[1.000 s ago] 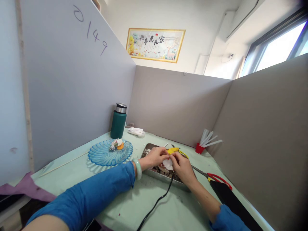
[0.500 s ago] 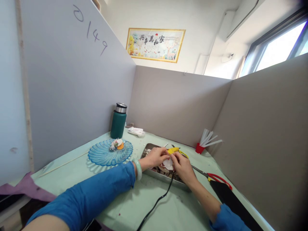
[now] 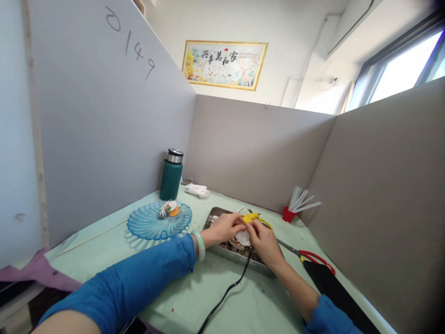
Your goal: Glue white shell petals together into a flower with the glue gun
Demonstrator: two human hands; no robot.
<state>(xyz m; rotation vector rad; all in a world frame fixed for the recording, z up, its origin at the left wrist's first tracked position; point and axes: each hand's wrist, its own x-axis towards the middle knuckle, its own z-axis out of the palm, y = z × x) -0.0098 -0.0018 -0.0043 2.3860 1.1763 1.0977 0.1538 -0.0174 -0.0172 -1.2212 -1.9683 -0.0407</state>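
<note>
My left hand [image 3: 227,227], with a pale green bangle [image 3: 199,245] at the wrist, is closed in a pinch over a metal tray [image 3: 232,254]. Whatever lies between its fingertips is too small to make out. Against it, my right hand [image 3: 266,241] is closed around what looks like a yellow glue gun [image 3: 250,217]. Its handle is hidden by the fingers, and a black cord [image 3: 232,286] runs from below the hand toward the table's front edge. Shells fill the tray beneath both hands, a large white shell [image 3: 243,238] among them.
A blue scalloped plate [image 3: 146,222] bears a small shell piece [image 3: 168,209]. Behind it stands a green bottle [image 3: 171,178]. At right are a red cup [image 3: 289,215] of white sticks, red-handled scissors [image 3: 317,260] and a black flat object [image 3: 328,287]. Grey partitions [image 3: 257,153] enclose the table.
</note>
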